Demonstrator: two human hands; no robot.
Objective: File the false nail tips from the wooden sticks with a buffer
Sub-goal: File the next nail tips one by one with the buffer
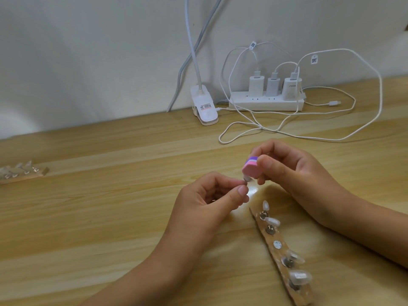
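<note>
Pink buffer (250,167) pinched in right hand (293,171), pressing on clear nail tip (246,179) pinched by left hand (212,199) just beyond wooden stick (284,259); risks flicking tip loose under hard strokes.

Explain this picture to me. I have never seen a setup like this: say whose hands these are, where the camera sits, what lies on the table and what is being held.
There is no machine here. A person works with two bare hands, and the single camera is worn on their head, looking forward and down.

The left hand pinches one clear false nail tip by its small stand. The right hand holds a pink and purple buffer right on that tip.

On the wooden table, near the right arm, lies a wooden stick with four more tips on it and one bare metal disc. A second stick with tips lies far left. At the back are a clip lamp, a power strip with three chargers, and white cables.
</note>
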